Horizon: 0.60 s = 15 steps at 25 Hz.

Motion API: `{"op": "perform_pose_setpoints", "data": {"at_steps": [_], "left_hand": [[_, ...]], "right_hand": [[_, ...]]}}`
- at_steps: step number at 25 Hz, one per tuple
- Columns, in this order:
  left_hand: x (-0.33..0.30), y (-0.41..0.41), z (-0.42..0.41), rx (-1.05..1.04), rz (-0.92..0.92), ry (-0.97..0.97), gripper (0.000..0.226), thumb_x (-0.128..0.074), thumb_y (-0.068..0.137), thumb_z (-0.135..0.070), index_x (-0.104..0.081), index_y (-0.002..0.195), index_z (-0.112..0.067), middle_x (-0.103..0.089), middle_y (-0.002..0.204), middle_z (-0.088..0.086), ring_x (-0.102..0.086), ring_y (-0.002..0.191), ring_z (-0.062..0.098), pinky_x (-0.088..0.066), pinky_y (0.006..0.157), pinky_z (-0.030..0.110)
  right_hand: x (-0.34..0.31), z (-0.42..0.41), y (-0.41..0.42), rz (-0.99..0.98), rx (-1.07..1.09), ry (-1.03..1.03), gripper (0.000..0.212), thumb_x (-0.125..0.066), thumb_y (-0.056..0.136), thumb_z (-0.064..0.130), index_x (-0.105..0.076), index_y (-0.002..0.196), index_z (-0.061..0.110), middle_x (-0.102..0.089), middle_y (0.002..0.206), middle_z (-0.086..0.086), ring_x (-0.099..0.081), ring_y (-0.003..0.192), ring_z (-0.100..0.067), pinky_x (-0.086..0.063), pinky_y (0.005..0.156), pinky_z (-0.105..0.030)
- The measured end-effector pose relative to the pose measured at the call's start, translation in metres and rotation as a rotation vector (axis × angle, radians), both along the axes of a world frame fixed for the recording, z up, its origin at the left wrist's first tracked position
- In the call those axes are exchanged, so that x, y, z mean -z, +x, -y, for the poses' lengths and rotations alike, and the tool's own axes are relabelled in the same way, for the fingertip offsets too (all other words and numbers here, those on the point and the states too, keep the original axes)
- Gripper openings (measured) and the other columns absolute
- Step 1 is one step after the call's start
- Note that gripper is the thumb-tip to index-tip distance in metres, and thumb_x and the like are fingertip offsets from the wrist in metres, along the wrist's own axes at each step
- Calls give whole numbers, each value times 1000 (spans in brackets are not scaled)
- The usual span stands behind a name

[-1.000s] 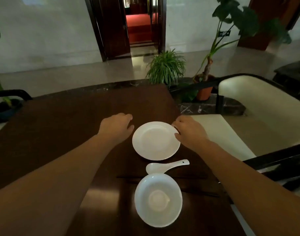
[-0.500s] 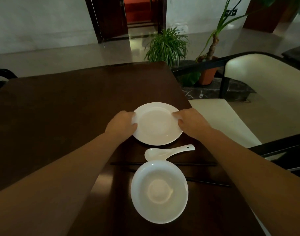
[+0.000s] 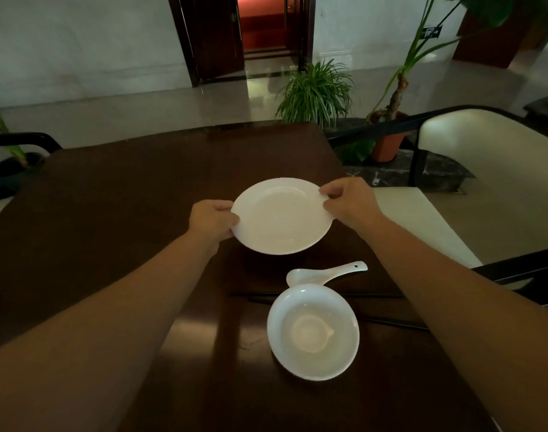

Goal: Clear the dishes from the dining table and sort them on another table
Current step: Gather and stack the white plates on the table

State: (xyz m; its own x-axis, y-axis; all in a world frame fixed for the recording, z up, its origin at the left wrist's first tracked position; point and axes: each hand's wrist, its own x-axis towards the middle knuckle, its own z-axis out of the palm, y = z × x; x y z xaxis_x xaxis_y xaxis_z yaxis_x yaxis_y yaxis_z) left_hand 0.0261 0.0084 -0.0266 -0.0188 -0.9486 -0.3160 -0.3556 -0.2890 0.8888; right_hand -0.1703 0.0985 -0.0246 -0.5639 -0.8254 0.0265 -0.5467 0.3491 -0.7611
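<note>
A white plate (image 3: 280,216) is lifted a little above the dark wooden table (image 3: 126,198), casting a shadow below it. My left hand (image 3: 212,221) grips its left rim and my right hand (image 3: 349,202) pinches its right rim. Nearer to me on the table lie a white ceramic spoon (image 3: 324,272) and a white bowl (image 3: 313,332). A pair of dark chopsticks (image 3: 388,321) lies across the table under the bowl, partly hidden by it and my right arm.
A cream-cushioned chair (image 3: 484,169) with a dark frame stands at the table's right side. Potted plants (image 3: 316,92) stand on the floor beyond the far edge. Another dark chair arm (image 3: 26,140) shows at the far left. A doorway lies beyond.
Both hands closed on the plate's rims and raised it off the table. The bowl, spoon and chopsticks stayed where they were.
</note>
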Motion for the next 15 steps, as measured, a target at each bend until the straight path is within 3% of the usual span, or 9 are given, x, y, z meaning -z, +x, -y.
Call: {"op": "perform_pose_setpoints", "data": {"at_steps": [3, 6, 9, 13, 15], "left_hand": [[-39, 39, -10, 4, -202, 59, 35, -59, 81, 5, -61, 113, -10, -58, 120, 8, -57, 105, 23, -53, 72, 33], [-70, 100, -44, 53, -370, 135, 38, -60, 80, 4, -63, 112, -15, -63, 116, 5, -60, 105, 23, -56, 77, 36], [-87, 164, -94, 93, -409, 165, 40, -60, 80, 5, -63, 113, -16, -66, 113, 6, -63, 104, 24, -55, 79, 37], [-87, 236, -165, 82, -334, 170, 40, -59, 81, 3, -62, 117, -14, -65, 112, 5, -63, 100, 21, -59, 63, 29], [-83, 262, -199, 99, -335, 175, 38, -57, 82, 5, -61, 116, -11, -66, 111, 10, -64, 98, 23, -59, 63, 30]], "right_hand": [[-33, -7, 21, 319, -23, -110, 44, -62, 80, -4, -55, 123, 4, -62, 120, -12, -60, 101, -21, -54, 72, -26], [-59, -39, 60, 592, -62, -108, 47, -62, 80, -5, -53, 125, 3, -65, 106, -6, -63, 89, -16, -54, 56, -17], [-71, -85, 109, 644, -125, -37, 33, -63, 80, -2, -62, 112, 6, -68, 95, -2, -66, 82, -12, -57, 56, -19], [-63, -146, 176, 755, -147, 68, 25, -60, 80, -6, -64, 101, 7, -67, 92, -6, -65, 84, -16, -58, 66, -26], [-59, -178, 203, 756, -144, 106, 25, -58, 80, -9, -64, 96, 9, -68, 89, -4, -65, 82, -14, -58, 62, -23]]}}
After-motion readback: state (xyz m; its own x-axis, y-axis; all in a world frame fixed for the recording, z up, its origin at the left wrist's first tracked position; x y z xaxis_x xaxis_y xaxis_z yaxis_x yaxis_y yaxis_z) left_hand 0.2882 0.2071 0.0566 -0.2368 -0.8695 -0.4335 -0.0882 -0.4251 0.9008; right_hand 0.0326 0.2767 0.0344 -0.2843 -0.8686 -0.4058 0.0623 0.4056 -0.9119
